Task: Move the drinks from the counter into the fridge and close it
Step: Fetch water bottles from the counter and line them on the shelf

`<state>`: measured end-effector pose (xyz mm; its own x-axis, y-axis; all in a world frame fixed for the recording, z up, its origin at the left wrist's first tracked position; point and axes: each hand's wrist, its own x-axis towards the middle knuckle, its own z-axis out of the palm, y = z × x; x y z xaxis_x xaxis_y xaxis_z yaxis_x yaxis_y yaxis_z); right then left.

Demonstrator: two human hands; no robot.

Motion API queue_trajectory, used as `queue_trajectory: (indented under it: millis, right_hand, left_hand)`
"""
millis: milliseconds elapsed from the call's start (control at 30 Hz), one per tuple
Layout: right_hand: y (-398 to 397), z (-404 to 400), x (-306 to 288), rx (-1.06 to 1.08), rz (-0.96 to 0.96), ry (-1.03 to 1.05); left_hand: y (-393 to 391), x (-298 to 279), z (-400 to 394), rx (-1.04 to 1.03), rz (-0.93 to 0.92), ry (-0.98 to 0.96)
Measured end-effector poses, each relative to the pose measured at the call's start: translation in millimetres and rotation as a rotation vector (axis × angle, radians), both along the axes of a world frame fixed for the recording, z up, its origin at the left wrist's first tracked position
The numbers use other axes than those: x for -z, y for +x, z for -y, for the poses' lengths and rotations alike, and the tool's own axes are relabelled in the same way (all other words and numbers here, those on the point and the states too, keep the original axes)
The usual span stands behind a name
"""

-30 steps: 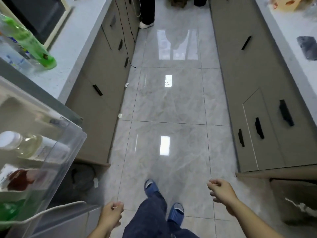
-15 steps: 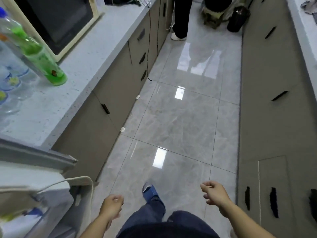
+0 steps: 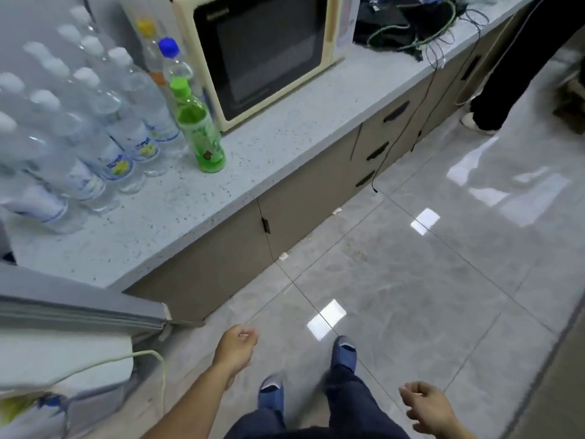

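So both my hands are empty right now. My left hand (image 3: 236, 347) hangs low in the bottom middle of the frame, fingers curled loosely in toward the palm, gripping nothing. My right hand (image 3: 425, 408) is down in the bottom right corner, fingers also loosely curled and apart from everything.

The drinks are all up in the upper left of the frame, standing on the speckled pale grey counter (image 3: 196, 213). Nearest the counter's edge is the green plastic bottle with the green cap (image 3: 200, 129), upright, so its long axis runs straight up from the counter. Just beside it, further left, is the cluster of clear white-capped water bottles (image 3: 104, 128).

The open fridge door (image 3: 79, 308) sits at the lower left. My left hand is clearly the nearer one, I reckon: the green bottle lies up and slightly left of it, well apart.
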<state>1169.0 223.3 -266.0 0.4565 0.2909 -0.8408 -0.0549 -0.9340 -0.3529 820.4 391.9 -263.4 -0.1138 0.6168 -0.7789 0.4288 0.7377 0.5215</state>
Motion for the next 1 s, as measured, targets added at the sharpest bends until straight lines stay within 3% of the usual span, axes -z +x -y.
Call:
queue_trajectory:
  millis: [267,500,633,767,1000]
  right_hand:
    - [36.7,-171.2,-14.1,-0.407,-0.037,0.104]
    - [-65.4,-312.0,-56.1,-0.773,-0.154,0.376]
    - [-145.1,-377.6,-103.4,-0.948,-0.227,0.589]
    - [-218.1,-437.6,-162.6,-1.068,-0.175,0.891]
    - [-313.1,-522.0,-247.2,-1.122,-0.009,1.338]
  left_hand:
    - [19.8,-21.5,4.6,-0.489,-0.044,0.021]
    - [16.8,-56.1,-47.9,-0.811,-0.095,0.249]
    - [-0.2,-89.3,-109.5,-0.815,-0.142,0.502]
    - [-22.1,-143.5,-182.9,-0.847,-0.127,0.793]
    - [-71.2,-222.8,-268.4,-0.726,-0.385,1.004]
